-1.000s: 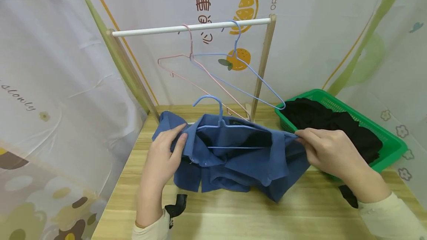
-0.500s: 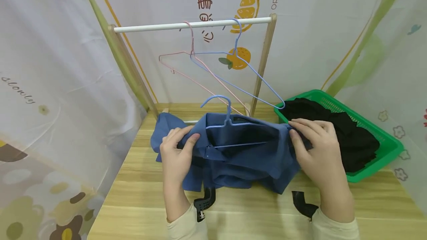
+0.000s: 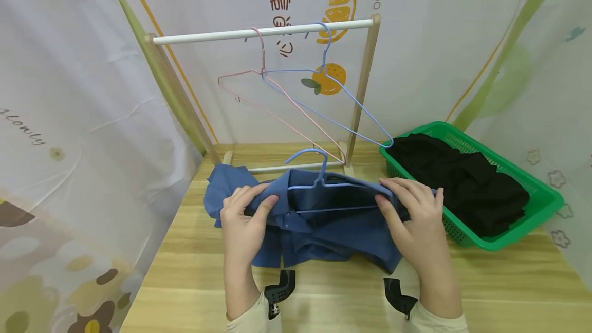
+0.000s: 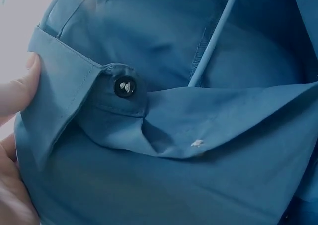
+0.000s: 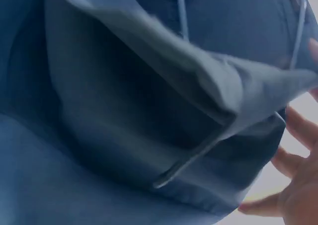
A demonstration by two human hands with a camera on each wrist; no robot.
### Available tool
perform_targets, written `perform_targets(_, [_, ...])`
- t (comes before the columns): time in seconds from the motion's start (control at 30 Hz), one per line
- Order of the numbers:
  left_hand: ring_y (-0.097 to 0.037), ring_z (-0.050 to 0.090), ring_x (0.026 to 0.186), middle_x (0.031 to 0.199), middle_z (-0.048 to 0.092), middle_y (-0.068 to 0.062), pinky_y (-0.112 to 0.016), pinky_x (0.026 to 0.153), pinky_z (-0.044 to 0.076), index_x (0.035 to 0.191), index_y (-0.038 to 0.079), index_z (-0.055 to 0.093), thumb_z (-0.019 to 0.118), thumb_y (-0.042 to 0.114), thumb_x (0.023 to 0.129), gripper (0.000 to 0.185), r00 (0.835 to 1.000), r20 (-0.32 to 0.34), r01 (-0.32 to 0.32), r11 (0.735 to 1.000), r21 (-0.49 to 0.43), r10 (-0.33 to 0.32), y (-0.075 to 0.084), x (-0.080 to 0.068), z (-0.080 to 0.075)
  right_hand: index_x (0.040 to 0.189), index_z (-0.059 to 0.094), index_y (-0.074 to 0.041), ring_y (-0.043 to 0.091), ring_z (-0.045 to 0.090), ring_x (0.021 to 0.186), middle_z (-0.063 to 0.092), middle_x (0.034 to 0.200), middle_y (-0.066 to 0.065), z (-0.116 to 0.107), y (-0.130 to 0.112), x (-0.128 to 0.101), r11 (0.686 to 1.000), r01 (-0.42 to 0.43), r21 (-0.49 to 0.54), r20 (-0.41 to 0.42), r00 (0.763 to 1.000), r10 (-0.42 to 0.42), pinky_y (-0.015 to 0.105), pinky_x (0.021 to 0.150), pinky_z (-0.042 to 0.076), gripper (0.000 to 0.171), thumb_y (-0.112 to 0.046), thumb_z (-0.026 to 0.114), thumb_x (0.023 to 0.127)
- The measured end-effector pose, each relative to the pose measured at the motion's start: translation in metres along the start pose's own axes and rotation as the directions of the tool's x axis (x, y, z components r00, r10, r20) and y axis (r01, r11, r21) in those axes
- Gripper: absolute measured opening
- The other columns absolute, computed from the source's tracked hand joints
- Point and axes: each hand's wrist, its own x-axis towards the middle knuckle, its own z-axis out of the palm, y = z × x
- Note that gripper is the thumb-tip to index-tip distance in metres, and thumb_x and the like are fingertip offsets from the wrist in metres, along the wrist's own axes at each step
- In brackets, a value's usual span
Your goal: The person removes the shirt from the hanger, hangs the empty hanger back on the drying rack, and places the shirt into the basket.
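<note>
Head view: both hands (image 3: 333, 220) grip the blue shirt (image 3: 324, 225) collar.

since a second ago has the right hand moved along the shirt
Yes. The right hand has slid left along the blue shirt, away from the green basket and closer to the hanger's hook.

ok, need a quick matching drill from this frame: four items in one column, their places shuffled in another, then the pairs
Things:
1. pink hanger
2. blue shirt
3. black clothes
4. button

Places:
A. in the green basket
B. on the shirt's collar, near the left hand
C. hooked on the white rail
D. on the wooden table, held by both hands, right hand at its other shoulder

Pairs: 1-C, 2-D, 3-A, 4-B
</note>
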Motion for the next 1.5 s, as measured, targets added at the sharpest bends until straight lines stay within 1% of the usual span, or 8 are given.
perform_targets(0.13, [-0.014, 0.05, 0.075, 0.075, 0.069, -0.005, -0.032, 0.087, 0.029, 0.105, 0.011, 0.084, 0.087, 0.005, 0.085, 0.021, 1.0, 0.0, 0.015, 1.0, -0.024, -0.015, 0.002, 0.002, 0.003, 0.131, 0.074, -0.009, 0.048, 0.045, 0.143, 0.061, 0.145, 0.021, 0.0, 0.009, -0.001, 0.998, -0.068, -0.008, -0.015, 0.998, 0.068, 0.09, 0.117, 0.0, 0.035, -0.017, 0.076, 0.097])
perform_targets(0.3, [-0.014, 0.055, 0.078, 0.075, 0.07, -0.005, -0.032, 0.089, 0.03, 0.104, 0.012, 0.085, 0.088, 0.005, 0.083, 0.023, 0.999, -0.005, 0.034, 0.999, -0.03, -0.034, 0.004, 0.002, 0.005, 0.13, 0.072, -0.004, 0.052, 0.035, 0.149, 0.048, 0.157, 0.026, 0.002, 0.017, -0.003, 0.992, -0.121, 0.021, -0.03, 0.992, 0.122, 0.079, 0.118, 0.018, 0.036, -0.019, 0.076, 0.097])
perform_targets(0.67, [-0.01, 0.058, 0.08, 0.081, 0.074, -0.009, -0.03, 0.093, 0.031, 0.1, 0.011, 0.085, 0.089, 0.003, 0.082, 0.02, 0.996, 0.025, 0.089, 0.992, -0.094, -0.087, 0.005, 0.0, 0.008, 0.108, 0.072, 0.002, 0.049, 0.047, 0.138, 0.061, 0.142, 0.025, 0.012, 0.029, -0.009, 0.978, -0.196, 0.066, -0.093, 0.975, 0.202, 0.067, 0.113, 0.033, 0.021, -0.017, 0.075, 0.099])
perform_targets(0.83, [-0.009, 0.059, 0.082, 0.08, 0.073, -0.01, -0.03, 0.094, 0.031, 0.098, 0.011, 0.085, 0.089, 0.0, 0.081, 0.021, 0.996, 0.03, 0.09, 0.99, -0.113, -0.087, 0.002, -0.001, 0.005, 0.097, 0.071, 0.002, 0.046, 0.046, 0.14, 0.058, 0.147, 0.022, 0.012, 0.033, -0.011, 0.944, -0.319, 0.088, -0.133, 0.935, 0.328, 0.059, 0.103, 0.037, 0.023, -0.019, 0.079, 0.095])
perform_targets(1.13, [-0.008, 0.06, 0.093, 0.093, 0.078, -0.009, -0.032, 0.099, 0.031, 0.107, 0.013, 0.084, 0.088, 0.004, 0.083, 0.025, 0.983, 0.095, 0.169, 0.981, -0.099, -0.16, 0.003, -0.002, -0.001, 0.087, 0.069, 0.002, 0.025, 0.052, 0.133, 0.06, 0.146, 0.011, 0.012, 0.034, -0.012, 0.862, -0.48, 0.163, -0.192, 0.841, 0.505, 0.017, 0.092, 0.033, 0.034, -0.028, 0.085, 0.089])
perform_targets(1.3, [-0.009, 0.059, 0.092, 0.096, 0.079, -0.005, -0.035, 0.1, 0.032, 0.111, 0.018, 0.083, 0.086, 0.006, 0.086, 0.028, 0.979, 0.145, 0.151, 0.987, -0.056, -0.141, 0.002, 0.0, -0.003, 0.082, 0.069, 0.004, -0.004, 0.053, 0.11, 0.065, 0.123, -0.011, 0.011, 0.035, -0.012, 0.861, -0.478, 0.174, -0.267, 0.819, 0.508, 0.014, 0.086, 0.038, 0.035, -0.025, 0.087, 0.087])
perform_targets(1.4, [-0.011, 0.058, 0.089, 0.095, 0.079, -0.003, -0.037, 0.101, 0.033, 0.112, 0.019, 0.083, 0.084, 0.008, 0.089, 0.026, 0.975, 0.198, 0.111, 0.993, -0.033, -0.102, 0.002, 0.009, -0.003, 0.082, 0.07, 0.004, -0.009, 0.054, 0.103, 0.061, 0.11, -0.022, 0.007, 0.036, -0.007, 0.858, -0.481, 0.179, -0.267, 0.816, 0.513, 0.013, 0.085, 0.04, 0.035, -0.025, 0.088, 0.087])
perform_targets(1.5, [-0.013, 0.058, 0.09, 0.1, 0.081, -0.002, -0.037, 0.101, 0.033, 0.113, 0.02, 0.083, 0.081, 0.012, 0.093, 0.022, 0.969, 0.235, 0.083, 0.996, -0.03, -0.073, 0.001, 0.025, -0.001, 0.089, 0.074, -0.001, -0.007, 0.054, 0.103, 0.064, 0.109, -0.02, -0.001, 0.036, 0.007, 0.835, -0.532, 0.141, -0.184, 0.814, 0.55, 0.015, 0.087, 0.04, 0.038, -0.036, 0.086, 0.089])
